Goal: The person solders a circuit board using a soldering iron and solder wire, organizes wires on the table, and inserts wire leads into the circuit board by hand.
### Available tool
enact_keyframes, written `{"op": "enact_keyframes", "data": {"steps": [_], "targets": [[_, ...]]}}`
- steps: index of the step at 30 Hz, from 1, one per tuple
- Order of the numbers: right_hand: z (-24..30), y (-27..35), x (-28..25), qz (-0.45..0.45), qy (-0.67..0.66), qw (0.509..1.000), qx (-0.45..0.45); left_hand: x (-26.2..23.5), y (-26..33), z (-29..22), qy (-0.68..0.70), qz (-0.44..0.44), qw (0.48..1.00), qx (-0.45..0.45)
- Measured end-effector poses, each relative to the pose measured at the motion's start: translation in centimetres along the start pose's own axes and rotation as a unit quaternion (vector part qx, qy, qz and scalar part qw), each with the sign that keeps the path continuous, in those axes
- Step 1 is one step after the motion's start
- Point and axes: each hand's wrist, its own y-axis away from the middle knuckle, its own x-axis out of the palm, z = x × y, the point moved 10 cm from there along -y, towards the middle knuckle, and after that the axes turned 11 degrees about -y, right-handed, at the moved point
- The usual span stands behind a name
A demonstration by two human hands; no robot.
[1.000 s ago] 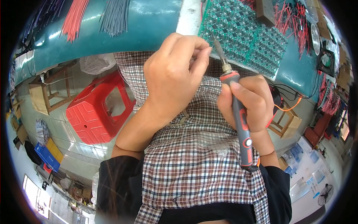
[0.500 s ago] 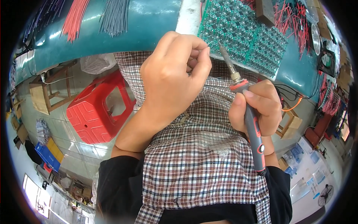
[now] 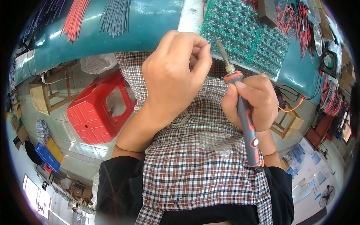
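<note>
Blue box (image 3: 46,156) with pale marks too small to read, no legible lettering

There are two bare hands, one left hand (image 3: 174,69) and one right hand (image 3: 258,99), and one soldering iron (image 3: 245,110). Toward the left end of the bench (image 3: 150,30) lie two neat wire bundles, one red bundle (image 3: 75,18) and one grey bundle (image 3: 115,17). At its near edge, the circuit boards (image 3: 228,30) are too fine to count; one dark block (image 3: 267,17) sits among them. Below that edge stand one red stool (image 3: 90,116) and two wooden stools (image 3: 39,99).
</note>
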Motion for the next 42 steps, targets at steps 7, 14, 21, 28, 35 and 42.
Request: {"op": "enact_keyframes", "data": {"steps": [7,14,21,28,35,42], "targets": [[0.8,0.6,-1.2,0.012,-0.005,1.0,0.008,-0.6,0.2,-0.6,-0.021,0.006,1.0,0.02],[0.0,1.6,-2.4,-0.011,0.006,0.999,0.035,-0.2,0.6,-1.4,0.033,0.021,0.999,0.011],[-0.6,1.7,-2.5,-0.026,0.001,0.999,0.038,0.8,0.7,-1.7,0.02,0.004,0.998,0.051],[-1.1,1.7,-1.9,-0.034,-0.01,0.999,0.03,1.0,0.6,-1.6,0.009,0.009,0.999,0.039],[-0.4,1.7,-1.2,-0.003,0.023,1.0,0.019,1.0,0.5,-1.7,-0.005,0.008,0.999,0.045],[-0.4,1.4,-1.0,-0.003,0.024,1.0,0.015,0.8,0.6,-1.8,-0.017,0.007,0.999,0.045]]}}
